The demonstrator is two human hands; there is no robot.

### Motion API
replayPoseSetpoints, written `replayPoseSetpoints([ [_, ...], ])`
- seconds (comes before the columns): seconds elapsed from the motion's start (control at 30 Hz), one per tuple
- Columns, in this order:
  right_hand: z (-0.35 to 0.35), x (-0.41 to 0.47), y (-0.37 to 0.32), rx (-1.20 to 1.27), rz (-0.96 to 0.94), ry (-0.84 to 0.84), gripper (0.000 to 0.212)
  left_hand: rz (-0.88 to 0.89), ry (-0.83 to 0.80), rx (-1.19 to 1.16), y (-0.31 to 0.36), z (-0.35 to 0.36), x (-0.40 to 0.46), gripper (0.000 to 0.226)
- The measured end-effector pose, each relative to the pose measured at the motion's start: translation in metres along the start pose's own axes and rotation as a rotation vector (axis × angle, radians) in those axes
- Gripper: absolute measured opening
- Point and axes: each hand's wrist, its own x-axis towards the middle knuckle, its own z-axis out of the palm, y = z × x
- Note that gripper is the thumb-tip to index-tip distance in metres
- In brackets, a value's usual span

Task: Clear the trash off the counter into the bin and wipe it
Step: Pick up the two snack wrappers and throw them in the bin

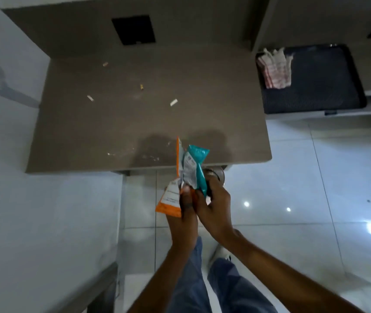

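Observation:
Both my hands meet just in front of the brown counter's near edge. My left hand pinches an orange and white wrapper. My right hand grips a teal and white wrapper. The two wrappers touch and stand upright between my fingers. On the counter lie several small scraps: a white butt, a yellow-tipped butt, another white piece and one farther back. Crumbs are scattered near the front edge. No bin is clearly visible.
A checked cloth hangs over the left rim of a dark tray on a shelf to the right. A black square opening sits in the wall behind the counter. A round metal object shows under the counter edge. Glossy white floor tiles lie below.

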Motion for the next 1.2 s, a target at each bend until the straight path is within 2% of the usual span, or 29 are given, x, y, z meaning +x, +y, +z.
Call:
replayPoseSetpoints([
  [0.07, -0.008, -0.022, 0.037, -0.051, 0.111, -0.042, 0.026, -0.088, -0.042, 0.071, -0.043, -0.003, -0.017, 0.022],
  [0.13, -0.011, -0.036, 0.079, -0.115, 0.236, -0.087, 0.026, -0.173, -0.104, 0.196, -0.082, -0.002, -0.024, 0.026],
  [0.23, -0.009, -0.029, 0.144, -0.156, 0.392, -0.126, 0.023, -0.268, -0.137, 0.242, -0.141, 0.007, -0.006, 0.025],
  [0.4, 0.021, 0.051, 0.288, -0.303, 0.47, -0.103, 0.04, -0.272, -0.091, 0.482, -0.272, 0.043, 0.088, 0.028],
  [0.53, 0.06, 0.123, 0.406, -0.329, 0.68, -0.064, 0.032, -0.405, -0.169, 0.659, -0.375, 0.081, 0.186, 0.023],
  [0.63, 0.084, 0.157, 0.479, -0.371, 0.858, -0.113, 0.03, -0.694, -0.214, 0.495, -0.44, 0.1, 0.245, 0.035],
  [0.73, 0.102, 0.176, 0.521, -0.166, 0.998, -0.13, 0.029, -0.955, -0.271, 0.235, -0.475, 0.105, 0.273, 0.045],
  [0.83, 0.107, 0.178, 0.526, -0.059, 1.037, -0.125, 0.023, -0.945, -0.278, 0.202, -0.485, 0.102, 0.281, 0.038],
  [0.97, 0.089, 0.15, 0.462, -0.252, 0.842, -0.133, 0.024, -0.841, -0.294, 0.354, -0.437, 0.093, 0.251, 0.05],
  [1.07, 0.062, 0.116, 0.383, -0.365, 0.624, -0.128, 0.039, -0.574, -0.316, 0.555, -0.359, 0.081, 0.206, 0.045],
  [1.2, 0.02, 0.045, 0.258, -0.56, 0.308, -0.228, 0.054, -0.191, -0.52, 0.892, -0.237, 0.035, 0.114, 0.059],
])
